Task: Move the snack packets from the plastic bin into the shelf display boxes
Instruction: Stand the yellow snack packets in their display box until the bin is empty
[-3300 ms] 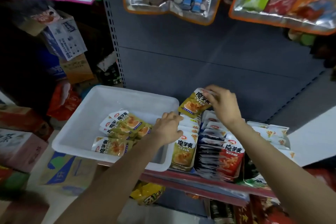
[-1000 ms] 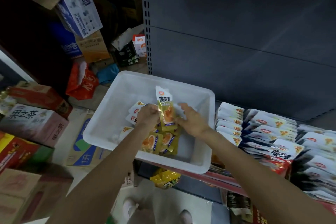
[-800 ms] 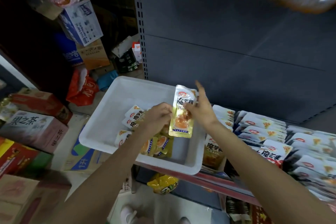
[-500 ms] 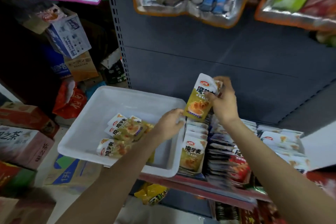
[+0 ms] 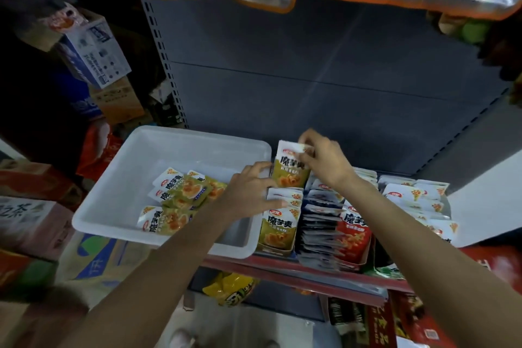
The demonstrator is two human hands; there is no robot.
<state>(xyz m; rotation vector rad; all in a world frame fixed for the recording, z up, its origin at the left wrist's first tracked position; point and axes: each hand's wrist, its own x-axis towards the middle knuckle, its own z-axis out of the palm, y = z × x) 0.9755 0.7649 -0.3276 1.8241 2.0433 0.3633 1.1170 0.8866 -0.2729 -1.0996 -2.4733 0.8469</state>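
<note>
Snack packets point(image 5: 180, 200) lie loose in the white plastic bin point(image 5: 147, 161) on the shelf edge, while one yellow packet point(image 5: 291, 169), which half a second ago was held up above the row, now stands with its lower end at the back of the yellow display box point(image 5: 278, 223). The right hand point(image 5: 322, 161) pinches its top corner, and the left hand point(image 5: 251, 192) has moved from the bin's rim to press the filed packets forward with straight fingers. That packet looks nearly seated; several remain in the bin.
</note>
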